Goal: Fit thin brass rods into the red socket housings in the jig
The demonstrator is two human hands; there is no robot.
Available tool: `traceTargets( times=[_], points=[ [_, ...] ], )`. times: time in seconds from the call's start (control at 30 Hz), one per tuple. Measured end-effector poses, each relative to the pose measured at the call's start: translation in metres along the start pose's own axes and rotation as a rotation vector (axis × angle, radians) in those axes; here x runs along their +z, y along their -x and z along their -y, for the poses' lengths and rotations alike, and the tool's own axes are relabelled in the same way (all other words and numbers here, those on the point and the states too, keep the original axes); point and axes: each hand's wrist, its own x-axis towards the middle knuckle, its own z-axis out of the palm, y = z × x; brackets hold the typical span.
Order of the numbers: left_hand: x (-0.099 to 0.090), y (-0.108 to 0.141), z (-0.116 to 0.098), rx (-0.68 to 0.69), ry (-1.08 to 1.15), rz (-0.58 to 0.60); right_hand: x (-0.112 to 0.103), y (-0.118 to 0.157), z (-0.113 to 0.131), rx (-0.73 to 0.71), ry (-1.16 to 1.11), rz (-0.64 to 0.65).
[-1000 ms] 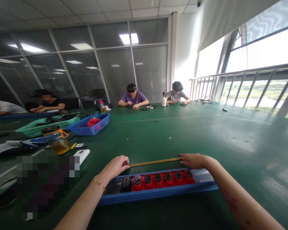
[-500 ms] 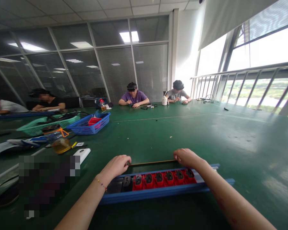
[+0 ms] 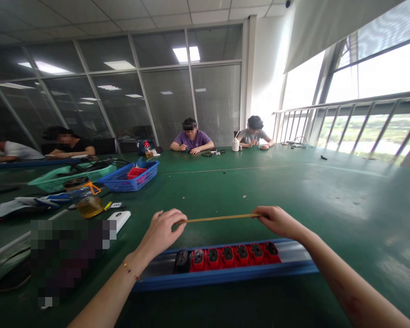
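Note:
A thin yellowish strip (image 3: 222, 218) is stretched level between my two hands, above the green table. My left hand (image 3: 166, 226) pinches its left end, and my right hand (image 3: 273, 219) grips the right end. Just below the strip lies a long blue rail (image 3: 232, 276) with a metallic inner channel. Several red blocks (image 3: 228, 260) with dark tops sit in a row inside it, and a black block (image 3: 182, 261) stands at the left of the row.
At the left are a blue basket (image 3: 131, 182) holding a red box, a green basket (image 3: 48, 181), a jar (image 3: 89, 205) of amber liquid and a white object (image 3: 123, 221). Two people sit at the table's far side; others sit at the far left.
Both hands have risen from beside the rail with the strip, which now hangs farther from the rail's back edge. More of the rail's right end shows.

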Motion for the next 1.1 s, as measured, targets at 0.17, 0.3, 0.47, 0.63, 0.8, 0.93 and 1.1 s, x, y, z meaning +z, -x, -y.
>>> traceTargets(
  times=[0.17, 0.3, 0.47, 0.63, 0.8, 0.93, 1.1],
  points=[
    [-0.015, 0.018, -0.013, -0.076, 0.205, 0.092, -0.006, 0.035, 0.009, 0.002, -0.062, -0.002],
    [-0.019, 0.034, -0.021, -0.246, 0.485, 0.324, -0.006, 0.059, 0.009, 0.058, -0.121, 0.023],
    [-0.018, 0.042, -0.027, -0.395, 0.697, 0.304, -0.005, 0.070, 0.011, 0.174, -0.254, 0.008],
    [-0.012, 0.043, -0.022, -0.440, 0.689, 0.226, 0.001, 0.069, 0.013, 0.195, -0.559, 0.086],
    [-0.007, 0.045, -0.017, -0.401, 0.633, 0.258, 0.013, 0.065, 0.004, 0.263, -0.600, 0.010],
    [-0.004, 0.048, -0.014, -0.394, 0.584, 0.307, 0.018, 0.064, -0.001, 0.288, -0.542, 0.023],
    [-0.002, 0.050, -0.010, -0.405, 0.517, 0.342, 0.022, 0.064, -0.001, 0.285, -0.498, 0.027]
  ],
)
